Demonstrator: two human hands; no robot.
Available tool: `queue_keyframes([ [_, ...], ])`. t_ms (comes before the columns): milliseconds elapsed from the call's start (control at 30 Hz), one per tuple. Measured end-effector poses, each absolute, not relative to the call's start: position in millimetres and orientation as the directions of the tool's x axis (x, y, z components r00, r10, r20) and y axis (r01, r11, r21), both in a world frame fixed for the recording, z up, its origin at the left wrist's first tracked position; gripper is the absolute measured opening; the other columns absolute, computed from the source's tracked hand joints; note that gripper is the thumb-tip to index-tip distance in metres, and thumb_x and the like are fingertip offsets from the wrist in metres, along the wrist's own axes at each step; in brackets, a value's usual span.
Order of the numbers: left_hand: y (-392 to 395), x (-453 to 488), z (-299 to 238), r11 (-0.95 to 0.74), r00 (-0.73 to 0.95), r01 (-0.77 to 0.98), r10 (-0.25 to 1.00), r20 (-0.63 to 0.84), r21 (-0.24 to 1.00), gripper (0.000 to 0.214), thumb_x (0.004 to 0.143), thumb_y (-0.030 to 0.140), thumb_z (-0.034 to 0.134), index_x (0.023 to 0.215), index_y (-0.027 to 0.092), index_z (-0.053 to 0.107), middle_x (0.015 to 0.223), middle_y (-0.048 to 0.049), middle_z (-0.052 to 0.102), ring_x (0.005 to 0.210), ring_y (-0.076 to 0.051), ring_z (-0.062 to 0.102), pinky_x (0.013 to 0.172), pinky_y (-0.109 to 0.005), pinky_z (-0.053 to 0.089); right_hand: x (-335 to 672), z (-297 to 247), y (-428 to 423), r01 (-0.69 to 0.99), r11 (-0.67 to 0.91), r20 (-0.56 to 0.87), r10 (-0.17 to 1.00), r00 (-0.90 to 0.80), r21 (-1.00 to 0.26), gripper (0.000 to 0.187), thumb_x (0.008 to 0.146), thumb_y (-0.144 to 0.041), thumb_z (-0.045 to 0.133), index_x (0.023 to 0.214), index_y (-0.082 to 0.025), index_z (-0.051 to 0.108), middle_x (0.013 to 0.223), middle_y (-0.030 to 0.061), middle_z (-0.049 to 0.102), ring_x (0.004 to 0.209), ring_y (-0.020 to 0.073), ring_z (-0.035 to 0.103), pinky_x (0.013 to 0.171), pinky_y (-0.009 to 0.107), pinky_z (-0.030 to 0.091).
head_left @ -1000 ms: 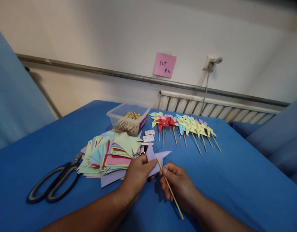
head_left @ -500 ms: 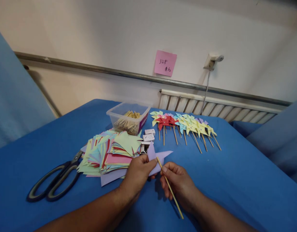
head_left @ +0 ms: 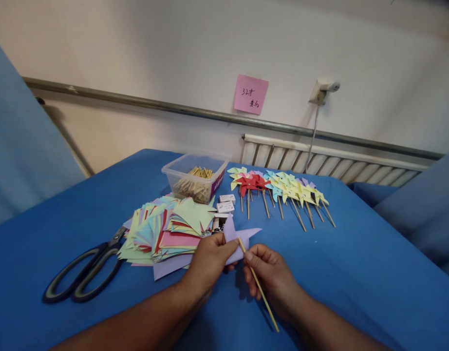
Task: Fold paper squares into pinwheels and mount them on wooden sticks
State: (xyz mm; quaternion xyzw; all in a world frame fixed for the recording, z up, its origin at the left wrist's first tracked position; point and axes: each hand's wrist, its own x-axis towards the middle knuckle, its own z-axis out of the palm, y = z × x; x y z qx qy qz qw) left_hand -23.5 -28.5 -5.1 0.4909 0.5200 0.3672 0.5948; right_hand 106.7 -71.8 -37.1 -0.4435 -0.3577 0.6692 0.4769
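Observation:
Between my hands is a purple paper pinwheel (head_left: 242, 238) with folded, pointed blades. My left hand (head_left: 210, 256) pinches it near the centre, thumb on top. My right hand (head_left: 266, 273) grips a thin wooden stick (head_left: 261, 291) between thumb and fingers. The stick's upper end lies against the pinwheel's middle, and its lower end slants down toward me. Whether a pin joins the two is hidden by my thumb. Just beyond my left hand stands a small open box (head_left: 220, 222) with shiny metal pieces in it.
Left of my hands lies a pile of coloured paper (head_left: 166, 234), with large scissors (head_left: 85, 268) beside it. Behind are a clear plastic tub (head_left: 169, 173) of sticks and small white boxes (head_left: 225, 208). Several finished pinwheels (head_left: 286, 187) lie at the back right, near a radiator (head_left: 327, 161).
Both hands keep their hold on the pinwheel and stick, almost unmoved. The whole view has shifted very slightly.

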Motion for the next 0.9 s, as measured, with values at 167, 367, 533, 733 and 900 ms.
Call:
queue_keyframes([
  [167, -28.7, -23.9, -6.1, 0.239, 0.190, 0.091, 0.949, -0.252, 0.967, 0.025, 0.067, 0.038, 0.062, 0.058, 0.015, 0.056, 0.045, 0.0025, 0.054, 0.037, -0.010, 0.046, 0.038, -0.021, 0.034, 106.5, -35.4, -71.9, -0.313, -0.297, -0.265, 0.954, -0.142, -0.902, 0.037, 0.072, -0.049, 0.065, 0.068, -0.017, 0.048, 0.046, -0.0055, 0.057, 0.029, 0.0054, 0.047, 0.027, 0.012, 0.030],
  [367, -27.2, -23.9, -8.2, 0.246, 0.185, 0.107, 0.947, -0.262, 0.963, 0.025, 0.065, 0.038, 0.063, 0.058, 0.015, 0.056, 0.043, 0.0029, 0.053, 0.036, -0.010, 0.047, 0.038, -0.021, 0.033, 106.3, -37.0, -70.6, -0.313, -0.297, -0.272, 0.954, -0.124, -0.902, 0.037, 0.072, -0.049, 0.065, 0.068, -0.017, 0.047, 0.046, -0.0057, 0.057, 0.028, 0.0049, 0.046, 0.026, 0.012, 0.030],
  [533, -27.0, -23.9, -7.9, 0.245, 0.186, 0.125, 0.946, -0.265, 0.961, 0.025, 0.066, 0.038, 0.062, 0.059, 0.015, 0.055, 0.044, 0.0031, 0.053, 0.037, -0.010, 0.047, 0.038, -0.021, 0.035, 106.9, -37.6, -70.9, -0.311, -0.289, -0.263, 0.957, -0.123, -0.905, 0.036, 0.073, -0.048, 0.064, 0.068, -0.017, 0.047, 0.047, -0.0059, 0.056, 0.028, 0.0044, 0.045, 0.025, 0.011, 0.030],
  [733, -26.5, -24.3, -10.5, 0.240, 0.196, 0.132, 0.945, -0.263, 0.962, 0.022, 0.068, 0.034, 0.060, 0.060, 0.015, 0.054, 0.044, 0.0036, 0.053, 0.037, -0.009, 0.047, 0.038, -0.020, 0.034, 105.6, -36.7, -73.0, -0.302, -0.288, -0.258, 0.956, -0.136, -0.909, 0.036, 0.072, -0.047, 0.065, 0.069, -0.017, 0.047, 0.045, -0.0066, 0.056, 0.027, 0.0041, 0.045, 0.025, 0.011, 0.031],
  [900, -25.8, -24.1, -11.6, 0.238, 0.186, 0.146, 0.947, -0.263, 0.960, 0.020, 0.068, 0.032, 0.060, 0.060, 0.015, 0.053, 0.044, 0.0037, 0.052, 0.037, -0.010, 0.047, 0.038, -0.020, 0.034, 105.9, -38.1, -70.2, -0.297, -0.293, -0.265, 0.955, -0.130, -0.909, 0.037, 0.071, -0.048, 0.065, 0.068, -0.017, 0.047, 0.045, -0.0060, 0.056, 0.027, 0.0052, 0.047, 0.024, 0.011, 0.029],
])
